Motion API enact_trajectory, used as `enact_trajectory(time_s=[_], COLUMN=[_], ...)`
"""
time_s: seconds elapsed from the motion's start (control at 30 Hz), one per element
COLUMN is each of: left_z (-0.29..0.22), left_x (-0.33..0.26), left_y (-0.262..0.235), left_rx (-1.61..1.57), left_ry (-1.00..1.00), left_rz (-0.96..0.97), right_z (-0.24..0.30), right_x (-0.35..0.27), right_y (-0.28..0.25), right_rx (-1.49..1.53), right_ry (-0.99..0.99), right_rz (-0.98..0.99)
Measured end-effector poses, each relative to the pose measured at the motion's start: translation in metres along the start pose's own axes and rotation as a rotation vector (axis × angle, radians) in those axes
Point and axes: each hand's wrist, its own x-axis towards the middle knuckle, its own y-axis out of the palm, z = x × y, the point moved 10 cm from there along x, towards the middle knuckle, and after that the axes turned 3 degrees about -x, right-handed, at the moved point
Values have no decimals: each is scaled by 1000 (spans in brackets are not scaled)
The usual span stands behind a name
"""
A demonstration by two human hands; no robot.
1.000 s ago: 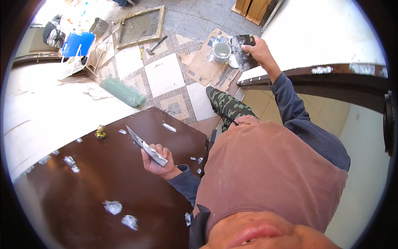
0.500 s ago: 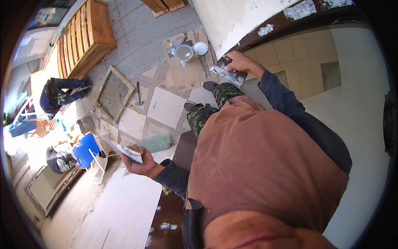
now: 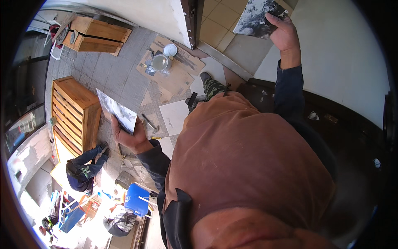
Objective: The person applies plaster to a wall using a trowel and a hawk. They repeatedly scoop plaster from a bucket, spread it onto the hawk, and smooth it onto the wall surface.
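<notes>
My left hand (image 3: 130, 135) grips a thin flat spreader plate (image 3: 118, 108) by its lower edge, with white paste smeared across its face. Over at the upper right, my right hand (image 3: 286, 36) is closed on a second flat spreader (image 3: 259, 18), dark and streaked with white paste. Its top runs out of the picture. The two plates are far apart, both held up in the air. Beyond my feet, a round bucket (image 3: 161, 63) of greyish stuff and a white-coated lid (image 3: 170, 50) rest on flattened cardboard (image 3: 182, 68).
A dark door frame (image 3: 191, 25) stands by a tiled doorway, with a pale wall (image 3: 344, 62) to the right. A hammer (image 3: 150, 123) and a yellow tool (image 3: 156, 137) lie on the floor. Slatted wooden crates (image 3: 68, 114), a blue container (image 3: 137, 200) and other people (image 3: 81, 172) are at left.
The view has turned, so the room appears shifted. My right hand has moved up and right with its spreader, away from the cardboard. My left hand sits higher, still gripping its plate.
</notes>
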Motion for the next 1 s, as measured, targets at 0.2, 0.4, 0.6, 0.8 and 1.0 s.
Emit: enact_trajectory(time_s=[0.2,0.4,0.6,0.8,1.0], left_z=[96,107,54,-46,-94], left_x=[22,29,40,50,40], left_y=[51,76,64,62,90], left_rx=[30,26,39,219,495], left_ry=[-193,-270,-274,-104,-11], left_rz=[-69,-55,-67,66,178], right_z=[-30,-42,-58,-46,-22], right_x=[-50,-74,-67,-70,-84], right_y=[154,282,310,358,410], right_rx=[-315,-879,-1158,-1134,-1244], right_ry=[-229,-779,-813,-829,-932], right_rz=[251,519,531,471,565])
